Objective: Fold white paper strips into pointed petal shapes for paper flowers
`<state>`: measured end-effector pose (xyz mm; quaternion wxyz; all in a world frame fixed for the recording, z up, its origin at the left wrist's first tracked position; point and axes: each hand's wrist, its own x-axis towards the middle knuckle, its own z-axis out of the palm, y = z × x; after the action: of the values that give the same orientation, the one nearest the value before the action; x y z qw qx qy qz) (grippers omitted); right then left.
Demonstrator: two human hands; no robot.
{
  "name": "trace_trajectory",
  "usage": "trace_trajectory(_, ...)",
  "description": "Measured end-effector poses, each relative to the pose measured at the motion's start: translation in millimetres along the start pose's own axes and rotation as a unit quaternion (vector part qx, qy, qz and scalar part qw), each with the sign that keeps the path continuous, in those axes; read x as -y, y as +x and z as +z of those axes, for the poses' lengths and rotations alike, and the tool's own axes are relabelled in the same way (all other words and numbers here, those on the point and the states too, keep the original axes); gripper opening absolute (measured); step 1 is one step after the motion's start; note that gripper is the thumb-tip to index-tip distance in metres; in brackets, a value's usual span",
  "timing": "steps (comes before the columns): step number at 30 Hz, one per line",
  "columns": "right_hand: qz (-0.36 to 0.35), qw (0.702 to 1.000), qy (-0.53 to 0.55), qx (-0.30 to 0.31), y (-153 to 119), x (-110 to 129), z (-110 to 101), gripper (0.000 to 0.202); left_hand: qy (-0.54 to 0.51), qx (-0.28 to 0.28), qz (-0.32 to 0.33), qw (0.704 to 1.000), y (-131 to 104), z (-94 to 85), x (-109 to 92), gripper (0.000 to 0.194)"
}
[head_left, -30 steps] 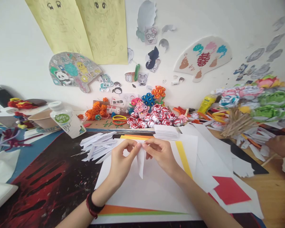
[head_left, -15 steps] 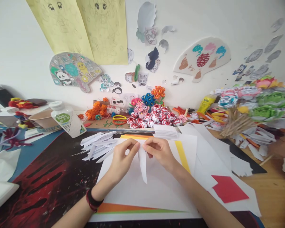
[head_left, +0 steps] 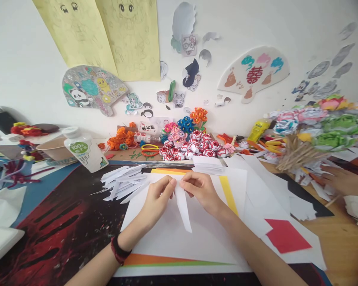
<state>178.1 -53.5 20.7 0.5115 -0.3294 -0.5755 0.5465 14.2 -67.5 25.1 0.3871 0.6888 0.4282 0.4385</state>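
Note:
Both my hands meet over a stack of paper sheets, white on top (head_left: 209, 242), with orange and green edges showing below. My left hand (head_left: 159, 194) pinches the upper end of a white paper strip (head_left: 183, 210) between thumb and finger. From the other side my right hand (head_left: 201, 188) grips the same end, fingertips close to the left ones. The strip's pointed lower end hangs down toward me; its top is partly covered by my fingers. Left of my hands lies a pile of folded white paper strips (head_left: 122, 180).
Behind stand red-and-white paper flowers (head_left: 193, 147) and a stack of white slips (head_left: 208, 165). A white bottle (head_left: 85, 149) is at left. To the right are a red paper piece (head_left: 288, 236), a bundle of sticks (head_left: 298, 153) and another person's hand (head_left: 343, 180).
The hanging end of the strip has swung slightly right and shows more of its width. My hands stay nearly in place. The other person's hand at the right has moved left, into fuller view.

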Motion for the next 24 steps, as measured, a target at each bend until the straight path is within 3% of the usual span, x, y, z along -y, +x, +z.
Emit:
trace_trajectory(8, -0.007, 1.000, -0.009, -0.025, -0.4, -1.9, 0.2, 0.019, 0.026, -0.024, 0.010, 0.999, -2.1, 2.3, 1.4, 0.039)
trace_trajectory(13, -0.018, 0.998, 0.025, -0.047, 0.4, -0.8, 0.9, 0.016, 0.029, 0.010, 0.006, 0.999, -3.2, 2.8, 0.0, 0.037)
trace_trajectory(17, -0.027, 0.998, 0.035, -0.050, 0.2, -0.5, 1.3, 0.014, 0.043, -0.013, 0.002, 0.999, -3.3, 4.0, 0.5, 0.038)
trace_trajectory(24, -0.029, 0.995, 0.024, -0.096, 0.3, 1.6, -0.7, 0.015, 0.033, 0.026, -0.016, 0.999, -2.1, 6.1, -1.0, 0.037)
